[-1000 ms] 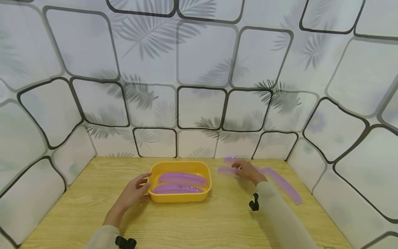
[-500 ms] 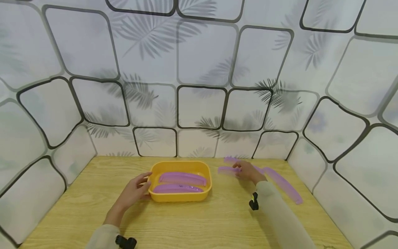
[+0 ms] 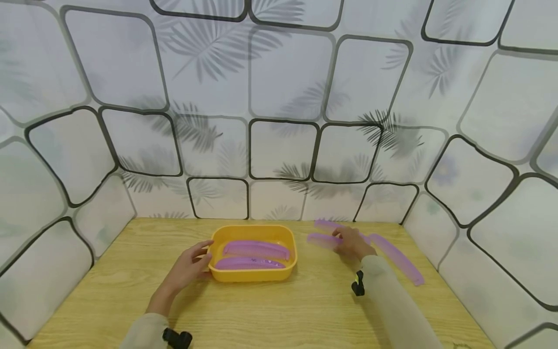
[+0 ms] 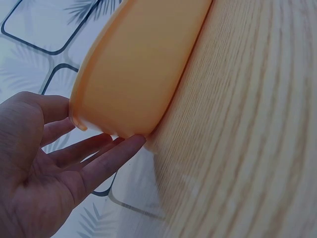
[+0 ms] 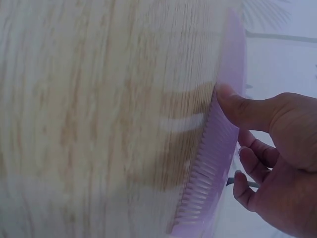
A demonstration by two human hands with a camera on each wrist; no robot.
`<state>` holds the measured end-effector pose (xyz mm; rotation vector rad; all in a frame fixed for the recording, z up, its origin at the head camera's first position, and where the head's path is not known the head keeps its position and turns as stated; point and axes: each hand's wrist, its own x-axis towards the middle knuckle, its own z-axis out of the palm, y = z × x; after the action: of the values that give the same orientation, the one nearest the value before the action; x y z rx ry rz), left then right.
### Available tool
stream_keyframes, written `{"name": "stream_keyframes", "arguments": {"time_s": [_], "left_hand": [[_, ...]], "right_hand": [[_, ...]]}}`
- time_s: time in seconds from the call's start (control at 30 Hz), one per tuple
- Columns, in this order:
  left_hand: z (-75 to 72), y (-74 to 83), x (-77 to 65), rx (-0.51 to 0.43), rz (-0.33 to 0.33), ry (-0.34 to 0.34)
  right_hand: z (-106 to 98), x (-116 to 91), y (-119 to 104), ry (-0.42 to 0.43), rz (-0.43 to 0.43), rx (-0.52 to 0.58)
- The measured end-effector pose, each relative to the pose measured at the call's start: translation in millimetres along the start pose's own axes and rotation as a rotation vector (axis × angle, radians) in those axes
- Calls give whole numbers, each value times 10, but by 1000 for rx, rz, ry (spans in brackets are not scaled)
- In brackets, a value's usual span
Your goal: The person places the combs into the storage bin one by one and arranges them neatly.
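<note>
Two purple combs, one [image 3: 256,249] behind the other [image 3: 248,263], lie in a yellow tray [image 3: 253,276]. My left hand [image 3: 190,266] is at the tray's left end. In the left wrist view, its extended fingers [image 4: 116,161] touch the tray's end wall [image 4: 129,74]. To the tray's right, my right hand [image 3: 354,244] pinches a light purple comb [image 3: 321,239] near its middle. The right wrist view has the thumb [image 5: 242,109] on this comb's toothed face [image 5: 213,148], with the fingers behind it. My right hand covers part of the comb.
Behind the right hand lies another purple comb [image 3: 328,224], partly hidden. A long curved comb [image 3: 398,259] rests farther right on the wooden table [image 3: 270,315]. Patterned cloth walls [image 3: 283,150] stand at the table's back and sides.
My right hand has shifted slightly to the right, and the comb it pinches has moved a little with it. The left hand and the tray stay in place.
</note>
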<state>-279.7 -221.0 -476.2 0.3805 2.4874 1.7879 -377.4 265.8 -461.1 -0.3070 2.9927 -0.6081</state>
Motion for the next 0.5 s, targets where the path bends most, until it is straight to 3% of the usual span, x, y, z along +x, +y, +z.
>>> {"name": "stream_keyframes", "arguments": {"time_s": [0.13, 0.5], "left_hand": [[1, 8, 5, 1, 0, 1], [1, -21, 9, -13, 11, -7]], "right_hand": [[-26, -2, 24, 18, 4, -9], [-87, 3, 102, 95, -186, 112]]}}
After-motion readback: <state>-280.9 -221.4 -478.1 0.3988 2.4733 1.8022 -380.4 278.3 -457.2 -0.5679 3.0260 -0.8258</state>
